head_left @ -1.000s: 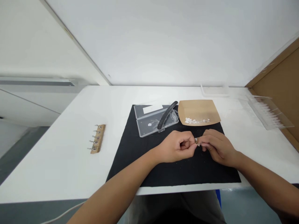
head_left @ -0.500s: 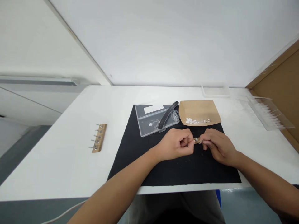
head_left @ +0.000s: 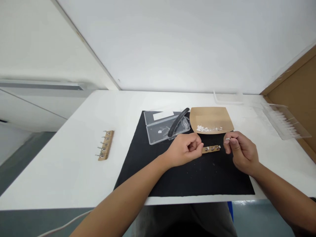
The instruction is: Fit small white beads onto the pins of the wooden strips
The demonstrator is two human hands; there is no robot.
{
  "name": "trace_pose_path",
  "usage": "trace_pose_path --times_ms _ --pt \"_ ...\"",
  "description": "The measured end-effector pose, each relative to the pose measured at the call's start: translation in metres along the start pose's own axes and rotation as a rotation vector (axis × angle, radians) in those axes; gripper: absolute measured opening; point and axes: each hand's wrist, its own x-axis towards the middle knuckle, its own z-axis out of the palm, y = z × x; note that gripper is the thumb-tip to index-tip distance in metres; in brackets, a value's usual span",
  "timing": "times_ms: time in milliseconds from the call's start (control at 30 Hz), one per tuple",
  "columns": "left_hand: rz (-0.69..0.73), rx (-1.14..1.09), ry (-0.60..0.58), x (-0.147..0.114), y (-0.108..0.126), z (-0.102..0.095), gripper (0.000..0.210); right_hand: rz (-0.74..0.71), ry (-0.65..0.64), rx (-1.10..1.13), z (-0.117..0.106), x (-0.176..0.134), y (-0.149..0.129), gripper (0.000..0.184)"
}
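Below the brown paper tray, my left hand (head_left: 185, 149) is closed with thumb and forefinger at the left end of a small brown strip (head_left: 209, 150) that carries round metal pieces. My fingers hide that end of the strip. Off the strip's right end, my right hand (head_left: 242, 152) pinches a tiny white sliver (head_left: 227, 139) between thumb and forefinger. Another small pale bit (head_left: 219, 146) shows at the strip's right tip. Both hands are over a black mat (head_left: 187, 181).
Behind my left hand lie an open clear plastic case (head_left: 153, 136) and a black curved file (head_left: 178, 121). The brown paper tray (head_left: 211, 115) holds white bits. A second strip (head_left: 106, 144) with upright pins stands left; a clear box (head_left: 283, 121) of pale tips lies right.
My right hand has come off the strip and moved right and slightly up, with a white sliver now showing in its pinch. My left hand has stayed almost in place.
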Motion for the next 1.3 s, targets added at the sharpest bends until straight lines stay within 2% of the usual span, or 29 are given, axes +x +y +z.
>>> trace_pose_path --times_ms 233,433,633,767,900,1100,1300 --pt "0.001 0.073 0.097 0.002 0.002 -0.002 0.023 0.017 0.011 0.04 0.0 0.001 0.001 0.021" --pt "0.038 0.177 0.059 0.0 -0.001 -0.003 0.016 0.018 0.037 0.053 0.0 0.001 0.003 0.021" --pt "0.223 0.244 0.051 0.0 -0.01 -0.001 0.009 0.009 0.047 0.01 -0.001 0.001 0.005 0.019" --pt "0.303 0.266 0.149 0.002 -0.016 0.0 0.007 -0.054 0.071 -0.097 -0.005 0.008 0.004 0.017" --pt "0.271 0.263 0.283 0.003 -0.018 -0.003 0.013 -0.199 0.11 -0.255 -0.009 0.018 0.004 0.013" --pt "0.175 0.329 0.437 0.003 -0.017 -0.004 0.01 -0.25 0.191 -0.373 -0.01 0.025 0.01 0.016" --pt "0.107 0.317 0.445 0.004 -0.024 -0.008 0.018 -0.252 0.213 -0.395 -0.01 0.029 0.014 0.015"
